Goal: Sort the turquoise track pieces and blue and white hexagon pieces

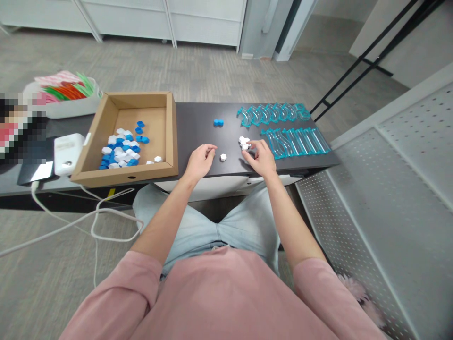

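Note:
My right hand (262, 159) has its thumb and forefinger closed around a white hexagonal piece (245, 147), at the near side of a small cluster of white pieces (243, 140). My left hand (200, 163) hovers at the table's near side, fingers loosely bent and a little apart, with nothing visible in them. Just right of its fingertips lies a single white hexagonal piece (223, 157). Farther back, two blue pieces (218, 123) sit side by side, touching. In the cardboard box (171, 137) on the left is a pile of blue and white pieces (122, 150).
Two rows of clear tubes with teal ends, one curved (274, 113) and one mostly straight (295, 142), line the dark table's (193, 113) right side. At left stand a white tub (72, 109) of colourful strips, a white device (68, 153) and cables (116, 212). A perforated panel (354, 226) flanks the right.

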`<state>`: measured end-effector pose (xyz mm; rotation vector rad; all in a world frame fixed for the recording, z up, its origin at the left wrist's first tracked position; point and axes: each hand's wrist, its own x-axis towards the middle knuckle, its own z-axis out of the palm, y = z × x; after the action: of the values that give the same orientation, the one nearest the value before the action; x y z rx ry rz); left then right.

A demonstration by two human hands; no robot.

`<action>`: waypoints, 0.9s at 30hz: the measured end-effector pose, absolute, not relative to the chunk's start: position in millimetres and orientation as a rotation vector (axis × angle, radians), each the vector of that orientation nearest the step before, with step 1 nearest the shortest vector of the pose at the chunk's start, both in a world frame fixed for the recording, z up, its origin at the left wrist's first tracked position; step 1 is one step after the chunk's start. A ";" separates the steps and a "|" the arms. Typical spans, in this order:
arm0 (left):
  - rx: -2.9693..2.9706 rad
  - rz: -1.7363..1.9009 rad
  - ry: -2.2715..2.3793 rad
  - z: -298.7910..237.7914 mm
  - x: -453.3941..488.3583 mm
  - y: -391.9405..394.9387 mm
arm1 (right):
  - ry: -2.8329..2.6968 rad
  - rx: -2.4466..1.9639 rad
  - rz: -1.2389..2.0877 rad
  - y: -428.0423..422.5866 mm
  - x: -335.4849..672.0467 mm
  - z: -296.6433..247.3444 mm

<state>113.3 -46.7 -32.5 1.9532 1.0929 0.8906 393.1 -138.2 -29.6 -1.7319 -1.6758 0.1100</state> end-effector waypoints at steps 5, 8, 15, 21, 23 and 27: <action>1.949 0.852 1.049 -28.9 107.0 -40.6 | -1.791 -1.700 0.208 -144.7 363.4 -20.6; 1.959 0.895 1.048 -27.6 106.8 -46.9 | -1.840 -1.689 0.227 -140.1 335.7 -21.2; 1.869 0.902 1.060 -24.3 107.9 -50.6 | -1.841 -1.648 0.267 -134.4 321.3 -24.2; 1.898 0.896 1.057 -22.6 107.7 -51.2 | -1.562 -1.679 0.156 -148.5 372.1 -22.7; 1.908 0.893 1.064 -21.8 107.7 -51.6 | -1.526 -1.715 0.138 -148.0 385.4 -23.4; 1.907 0.898 1.070 -20.7 107.6 -52.6 | -1.533 -1.764 0.137 -142.0 393.7 -28.3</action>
<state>107.6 -52.6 -20.7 1.9073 1.0695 0.8977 393.7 -142.0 -28.3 -1.7641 -1.5333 0.1373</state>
